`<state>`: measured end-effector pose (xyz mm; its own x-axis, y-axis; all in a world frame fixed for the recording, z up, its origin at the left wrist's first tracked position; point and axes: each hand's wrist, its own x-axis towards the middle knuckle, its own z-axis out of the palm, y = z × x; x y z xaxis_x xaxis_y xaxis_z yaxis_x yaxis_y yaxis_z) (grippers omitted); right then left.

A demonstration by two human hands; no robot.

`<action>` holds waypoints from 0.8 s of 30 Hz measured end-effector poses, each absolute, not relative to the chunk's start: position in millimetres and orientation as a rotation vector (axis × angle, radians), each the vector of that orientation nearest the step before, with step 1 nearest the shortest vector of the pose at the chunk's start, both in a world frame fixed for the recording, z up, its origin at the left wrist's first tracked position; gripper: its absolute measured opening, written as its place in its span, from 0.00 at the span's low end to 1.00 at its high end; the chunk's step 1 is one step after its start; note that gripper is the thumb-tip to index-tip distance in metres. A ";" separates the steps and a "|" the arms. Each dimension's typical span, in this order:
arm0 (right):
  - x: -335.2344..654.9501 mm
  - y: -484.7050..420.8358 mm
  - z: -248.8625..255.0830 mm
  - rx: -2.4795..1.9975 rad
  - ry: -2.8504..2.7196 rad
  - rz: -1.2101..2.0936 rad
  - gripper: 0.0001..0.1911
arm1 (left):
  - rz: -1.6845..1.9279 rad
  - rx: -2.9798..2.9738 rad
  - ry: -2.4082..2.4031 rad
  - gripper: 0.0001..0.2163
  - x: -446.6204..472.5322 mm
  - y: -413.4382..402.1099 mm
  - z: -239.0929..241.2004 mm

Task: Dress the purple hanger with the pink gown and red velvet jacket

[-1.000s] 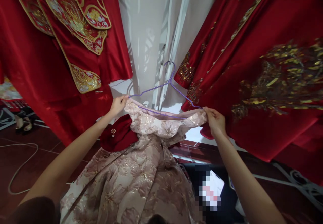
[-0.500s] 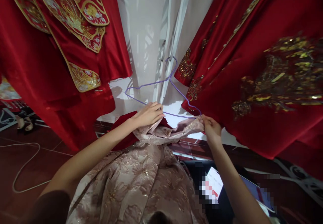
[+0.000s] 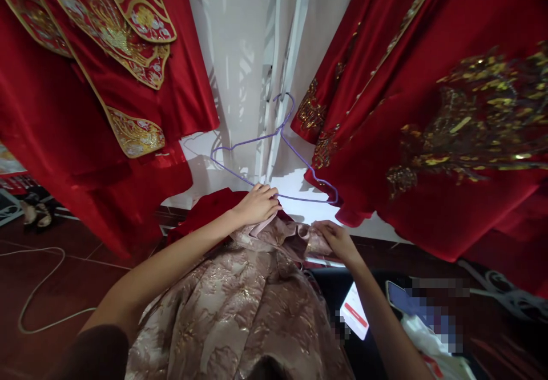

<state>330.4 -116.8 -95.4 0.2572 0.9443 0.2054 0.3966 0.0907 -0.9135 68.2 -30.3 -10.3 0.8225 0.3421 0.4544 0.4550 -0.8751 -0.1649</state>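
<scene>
A pink and gold brocade garment (image 3: pixel 240 311) with a dark red part (image 3: pixel 205 211) drapes down in front of me. My left hand (image 3: pixel 257 204) is closed on the bottom bar of a thin purple wire hanger (image 3: pixel 274 140) and on the garment's top edge. The hanger stands bare above the cloth, its hook pointing up. My right hand (image 3: pixel 336 240) is closed on the garment's top edge to the right, a little below the hanger's right shoulder.
Red robes with gold embroidery hang at the left (image 3: pixel 85 83) and right (image 3: pixel 428 112), with a white wall (image 3: pixel 240 55) between them. A white cable (image 3: pixel 38 306) loops on the dark floor at left. A phone (image 3: pixel 406 303) and papers lie at the lower right.
The garment has come off the hanger. My left hand moved from the hanger's left end to the middle of its bar. My right hand dropped down and left with the cloth.
</scene>
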 end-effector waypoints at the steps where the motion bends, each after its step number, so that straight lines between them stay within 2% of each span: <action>1: 329.5 -118.5 -91.0 -1.489 -1.318 0.635 0.21 | -0.618 -2.735 -0.617 0.18 64.8 -33.1 -9.3; 11: 324.2 -132.2 -26.8 -1.525 -1.098 0.041 0.21 | -0.620 -2.700 -0.647 0.17 29.2 -48.4 1.4; 24: 320.2 -131.1 -9.9 -1.514 -1.077 -0.165 0.20 | -0.503 -2.546 -0.629 0.14 34.4 -43.8 0.6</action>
